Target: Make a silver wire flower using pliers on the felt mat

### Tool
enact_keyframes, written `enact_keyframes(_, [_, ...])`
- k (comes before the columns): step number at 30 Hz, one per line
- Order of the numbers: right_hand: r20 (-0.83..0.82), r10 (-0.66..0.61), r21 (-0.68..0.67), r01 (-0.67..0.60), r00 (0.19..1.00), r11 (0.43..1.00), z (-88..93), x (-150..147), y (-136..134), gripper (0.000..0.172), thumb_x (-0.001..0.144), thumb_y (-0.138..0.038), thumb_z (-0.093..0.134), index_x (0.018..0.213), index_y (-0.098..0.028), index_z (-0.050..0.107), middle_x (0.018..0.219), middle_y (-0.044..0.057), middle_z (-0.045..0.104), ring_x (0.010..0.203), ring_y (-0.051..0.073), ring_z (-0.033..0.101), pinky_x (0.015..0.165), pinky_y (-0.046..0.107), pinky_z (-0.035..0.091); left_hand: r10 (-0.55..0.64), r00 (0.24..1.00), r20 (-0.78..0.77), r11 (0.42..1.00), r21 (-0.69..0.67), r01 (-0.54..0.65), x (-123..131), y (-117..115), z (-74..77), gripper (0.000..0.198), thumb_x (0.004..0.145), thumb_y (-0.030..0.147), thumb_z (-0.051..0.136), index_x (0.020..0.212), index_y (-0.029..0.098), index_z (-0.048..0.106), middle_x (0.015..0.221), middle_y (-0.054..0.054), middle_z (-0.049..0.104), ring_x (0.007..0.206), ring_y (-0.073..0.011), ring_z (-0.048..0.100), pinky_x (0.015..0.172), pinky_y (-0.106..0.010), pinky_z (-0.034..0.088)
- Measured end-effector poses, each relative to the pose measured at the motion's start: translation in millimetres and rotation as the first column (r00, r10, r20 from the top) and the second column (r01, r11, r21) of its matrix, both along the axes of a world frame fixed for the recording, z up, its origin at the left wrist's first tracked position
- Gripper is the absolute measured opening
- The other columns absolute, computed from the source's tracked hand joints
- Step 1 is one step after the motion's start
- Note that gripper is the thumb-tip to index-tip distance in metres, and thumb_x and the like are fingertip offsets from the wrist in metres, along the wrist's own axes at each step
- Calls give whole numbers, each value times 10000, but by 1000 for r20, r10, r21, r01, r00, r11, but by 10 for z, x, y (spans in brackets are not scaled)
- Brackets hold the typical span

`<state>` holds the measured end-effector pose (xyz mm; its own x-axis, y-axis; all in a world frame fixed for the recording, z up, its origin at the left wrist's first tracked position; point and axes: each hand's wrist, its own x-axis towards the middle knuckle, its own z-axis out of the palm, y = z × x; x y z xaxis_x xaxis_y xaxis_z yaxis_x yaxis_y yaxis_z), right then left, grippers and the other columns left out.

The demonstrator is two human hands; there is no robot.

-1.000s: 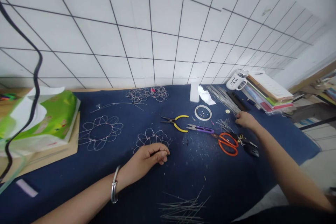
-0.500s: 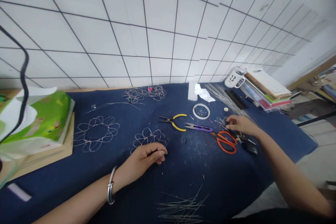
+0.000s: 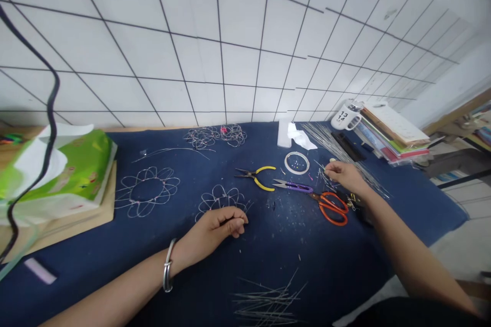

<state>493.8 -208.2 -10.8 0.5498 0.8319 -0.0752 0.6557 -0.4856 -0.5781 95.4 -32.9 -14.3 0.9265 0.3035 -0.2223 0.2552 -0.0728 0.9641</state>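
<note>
My left hand [image 3: 218, 232], with a silver bangle at its wrist, rests on the cloth with thumb and fingers pressed together; what they hold, if anything, is hidden. It covers the near side of a wire flower ring [image 3: 222, 198]. Another wire flower ring [image 3: 148, 191] lies further left. At the right, my right hand [image 3: 343, 173] pinches a thin piece of wire [image 3: 319, 164] above a small heap of short wire pieces [image 3: 326, 182]. Between the hands lie yellow-handled pliers [image 3: 263, 178], purple snips [image 3: 297, 187] and orange-handled scissors [image 3: 333, 208].
Long straight wires [image 3: 333, 143] lie at the back right, near a mug [image 3: 345, 118] and stacked books [image 3: 395, 125]. A white ring dish [image 3: 296, 163] holds small beads. Cut wires [image 3: 268, 301] lie at the front. A green tissue pack [image 3: 84, 163] stands left, behind a hanging black cable [image 3: 51, 112].
My right hand has lifted slightly and moved back from the short wires, a thin piece now showing at its fingertips. My left hand keeps its place by the wire ring. The view has shifted slightly.
</note>
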Motion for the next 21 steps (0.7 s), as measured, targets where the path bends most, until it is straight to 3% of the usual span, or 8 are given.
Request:
enact_keyframes(6, [-177, 5, 29, 0, 984, 1000, 172, 48, -77, 377, 705, -431, 579, 993, -187, 596, 779, 26, 619, 617, 124, 541, 604, 281, 457, -10, 1000, 2, 1000, 3, 10, -2, 15, 3, 246, 863, 348, 427, 919, 160, 575, 781, -27, 612, 710, -125, 570, 688, -270, 464])
enact_keyframes(11, [-242, 30, 44, -20, 970, 999, 281, 31, -148, 428, 665, -411, 631, 1035, -199, 595, 832, 36, 626, 711, 148, 568, 673, 310, 472, 0, 1000, -1, 1000, 11, 0, 4, 5, 22, 231, 858, 333, 434, 906, 160, 578, 769, -23, 612, 697, -120, 570, 684, -262, 463])
enact_keyframes(17, [-243, 58, 48, -48, 968, 998, 433, -1, -225, 499, 681, -366, 619, 1150, -216, 539, 989, 69, 610, 871, 180, 570, 741, 315, 468, 1, 1000, 6, 1000, 0, -1, 7, 9, -13, 235, 860, 342, 432, 914, 164, 575, 775, -22, 611, 704, -121, 567, 692, -265, 468])
enact_keyframes(21, [-121, 113, -95, -125, 986, 988, 390, 70, -265, 434, 710, -354, 562, 1124, -224, 555, 1002, 52, 622, 887, 177, 577, 749, 295, 458, -3, 1000, -7, 1000, -12, 3, -2, 9, -3, 235, 858, 341, 433, 909, 163, 577, 784, -26, 610, 720, -128, 573, 700, -270, 470])
